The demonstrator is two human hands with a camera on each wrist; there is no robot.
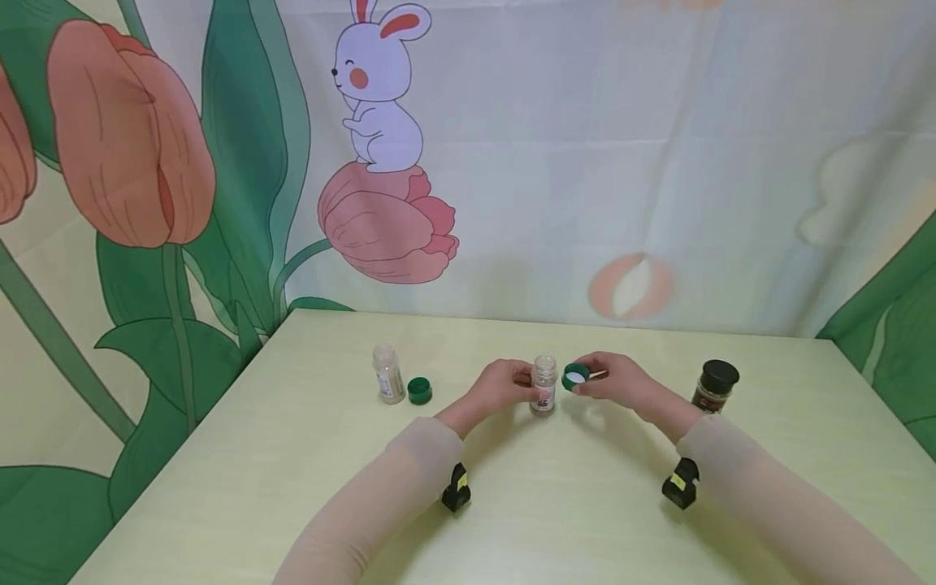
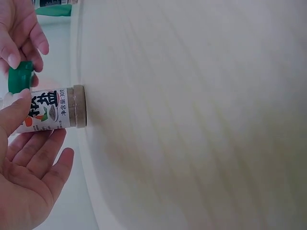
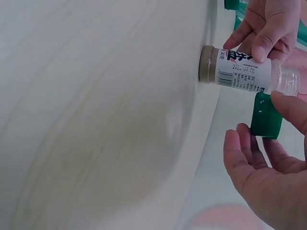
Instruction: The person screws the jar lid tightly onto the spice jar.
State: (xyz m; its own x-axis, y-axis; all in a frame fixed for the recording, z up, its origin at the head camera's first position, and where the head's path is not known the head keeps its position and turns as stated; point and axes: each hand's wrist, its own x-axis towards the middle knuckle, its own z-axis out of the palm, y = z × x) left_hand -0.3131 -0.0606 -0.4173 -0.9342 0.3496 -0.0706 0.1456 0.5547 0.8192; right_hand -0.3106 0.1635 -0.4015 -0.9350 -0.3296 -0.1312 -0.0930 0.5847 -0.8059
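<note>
On the pale yellow-green wooden table (image 1: 585, 520), the left hand (image 1: 500, 385) grips a small clear plastic spice bottle with a printed label (image 1: 543, 384) standing upright near the middle. The right hand (image 1: 614, 378) pinches a round green screw cap (image 1: 575, 375) just beside the bottle's open neck, at about 3 o'clock. Off at 9 o'clock there's a second clear spice bottle (image 1: 387, 374) with its own loose green cap (image 1: 420, 391) next to it, and at 3 o'clock a dark jar with a black lid (image 1: 714, 385).

Open jar (image 1: 388, 374), green lid (image 1: 420, 391), perhaps dark-capped jar (image 1: 714, 386).
</note>
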